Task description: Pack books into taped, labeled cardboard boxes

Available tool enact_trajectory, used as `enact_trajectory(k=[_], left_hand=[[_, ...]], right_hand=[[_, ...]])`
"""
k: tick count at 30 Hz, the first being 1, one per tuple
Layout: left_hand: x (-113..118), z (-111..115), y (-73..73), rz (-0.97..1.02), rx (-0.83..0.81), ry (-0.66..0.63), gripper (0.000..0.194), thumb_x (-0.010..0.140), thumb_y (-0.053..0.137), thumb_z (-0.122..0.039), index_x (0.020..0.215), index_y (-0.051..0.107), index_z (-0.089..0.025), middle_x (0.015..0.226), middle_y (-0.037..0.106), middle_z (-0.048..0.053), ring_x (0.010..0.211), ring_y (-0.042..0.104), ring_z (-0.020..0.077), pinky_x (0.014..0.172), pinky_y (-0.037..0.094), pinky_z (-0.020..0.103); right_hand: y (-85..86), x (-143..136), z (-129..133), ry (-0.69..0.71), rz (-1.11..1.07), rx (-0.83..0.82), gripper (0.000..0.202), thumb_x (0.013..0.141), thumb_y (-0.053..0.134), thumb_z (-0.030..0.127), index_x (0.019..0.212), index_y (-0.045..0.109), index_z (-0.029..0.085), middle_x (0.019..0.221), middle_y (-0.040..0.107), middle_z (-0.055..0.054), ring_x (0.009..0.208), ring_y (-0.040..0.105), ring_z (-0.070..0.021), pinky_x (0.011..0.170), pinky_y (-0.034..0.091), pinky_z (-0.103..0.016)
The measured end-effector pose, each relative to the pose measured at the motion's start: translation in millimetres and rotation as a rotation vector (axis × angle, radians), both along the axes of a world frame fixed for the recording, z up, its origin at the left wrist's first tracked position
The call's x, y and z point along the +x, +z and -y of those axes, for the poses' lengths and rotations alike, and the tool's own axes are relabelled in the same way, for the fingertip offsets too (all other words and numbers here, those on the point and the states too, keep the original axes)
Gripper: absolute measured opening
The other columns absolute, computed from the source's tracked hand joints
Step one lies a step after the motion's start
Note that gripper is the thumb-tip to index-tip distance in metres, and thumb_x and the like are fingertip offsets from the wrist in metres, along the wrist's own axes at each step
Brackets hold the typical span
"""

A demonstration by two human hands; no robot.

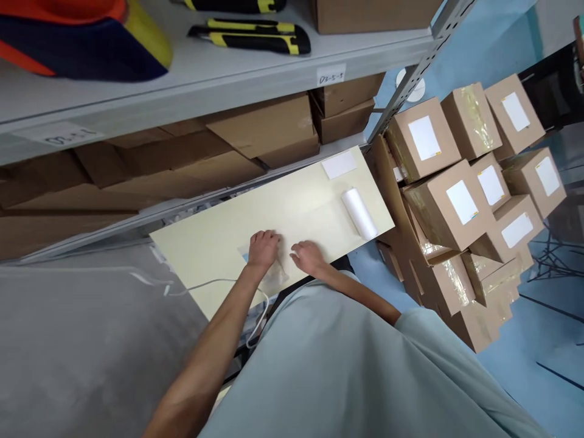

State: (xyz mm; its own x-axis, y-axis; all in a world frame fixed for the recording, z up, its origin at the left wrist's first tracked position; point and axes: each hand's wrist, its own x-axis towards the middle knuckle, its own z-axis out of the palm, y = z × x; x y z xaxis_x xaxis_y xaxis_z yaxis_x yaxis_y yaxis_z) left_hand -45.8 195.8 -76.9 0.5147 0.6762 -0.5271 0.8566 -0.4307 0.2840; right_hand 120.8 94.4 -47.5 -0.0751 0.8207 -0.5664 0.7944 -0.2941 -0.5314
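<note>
Both of my hands rest low over a pale yellow board [219,225]. My left hand [263,248] has its fingers curled at the edge of a clear plastic piece [275,275], which lies towards my body. A small blue patch shows beside that wrist. My right hand [308,257] is a little to the right, fingers bent and pointing at the left one; whether it holds any film is too small to tell. A white roll [359,213] lies on the board's right part, with a white paper slip [339,165] behind it.
Cardboard boxes with white labels [462,202] are stacked at the right. Behind the board stands a metal shelf [255,76] with open cartons below and yellow-black cutters [255,36] on top. A white cable [214,281] crosses the board's left front, near my left forearm.
</note>
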Motion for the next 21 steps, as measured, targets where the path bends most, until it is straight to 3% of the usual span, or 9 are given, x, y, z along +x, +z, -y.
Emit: enact_trajectory(k=[2,5,7,9,12,14,17,21], left_hand=[[21,5,3.4,0.029,-0.014,0.044,0.035,0.092,0.061,-0.021,0.121,0.079,-0.025,0.133,0.072,0.019,0.134,0.06,0.0409,0.117,0.049,0.057],[69,18,5.2,0.139,-0.027,0.057,0.047,0.098,0.057,-0.024,0.143,0.072,-0.026,0.152,0.066,0.016,0.144,0.057,0.0376,0.122,0.049,0.053],[108,28,4.5,0.202,-0.035,0.051,0.057,0.1,0.058,-0.024,0.157,0.064,-0.027,0.169,0.055,0.016,0.154,0.051,0.0381,0.125,0.049,0.053],[146,37,2.2,0.211,-0.058,0.056,0.065,0.1,0.061,-0.024,0.165,0.057,-0.026,0.182,0.04,0.017,0.164,0.041,0.0418,0.128,0.047,0.057],[188,49,-4.6,0.138,-0.092,0.074,0.071,0.099,0.065,-0.019,0.169,0.054,-0.025,0.188,0.025,0.02,0.173,0.026,0.0484,0.13,0.042,0.068],[201,54,-9.4,0.098,-0.091,0.097,0.074,0.098,0.064,-0.016,0.171,0.052,-0.026,0.19,0.02,0.021,0.175,0.019,0.0494,0.131,0.037,0.073],[201,57,-10.6,0.099,-0.09,0.133,0.079,0.096,0.065,-0.013,0.172,0.052,-0.028,0.19,0.019,0.018,0.176,0.015,0.0462,0.134,0.033,0.072],[182,41,0.9,0.174,-0.145,0.193,0.076,0.097,0.071,-0.022,0.171,0.054,-0.026,0.187,0.029,0.018,0.174,0.027,0.0411,0.135,0.038,0.06]], right_hand=[[12.0,56,0,-0.11,0.065,0.183,0.035,0.117,0.053,0.031,0.145,0.072,0.021,0.156,0.068,-0.017,0.152,0.057,-0.0304,0.128,0.044,-0.046],[18.8,139,-1,-0.34,0.266,0.301,0.058,0.113,0.058,0.036,0.168,0.051,0.018,0.177,0.042,-0.024,0.168,0.035,-0.0394,0.134,0.035,-0.058],[14.2,179,-2,-0.403,0.339,0.243,0.078,0.109,0.064,0.038,0.178,0.034,0.018,0.18,0.035,-0.027,0.166,0.035,-0.0437,0.13,0.039,-0.061],[4.8,202,-4,-0.379,0.329,0.168,0.084,0.108,0.062,0.037,0.182,0.025,0.021,0.176,0.041,-0.027,0.157,0.048,-0.0421,0.124,0.048,-0.058],[-9.6,210,-4,-0.324,0.32,0.139,0.08,0.111,0.055,0.035,0.183,0.022,0.024,0.169,0.05,-0.025,0.145,0.058,-0.0374,0.119,0.053,-0.053],[-14.7,208,-2,-0.32,0.351,0.145,0.078,0.112,0.052,0.035,0.184,0.022,0.024,0.17,0.049,-0.025,0.145,0.058,-0.0377,0.118,0.053,-0.054],[-13.3,201,4,-0.329,0.363,0.147,0.078,0.112,0.052,0.035,0.184,0.024,0.023,0.171,0.047,-0.026,0.148,0.057,-0.0398,0.119,0.052,-0.058],[-2.3,192,-7,-0.371,0.375,0.201,0.08,0.107,0.056,0.032,0.181,0.031,0.017,0.173,0.047,-0.031,0.159,0.05,-0.0452,0.127,0.044,-0.065]])
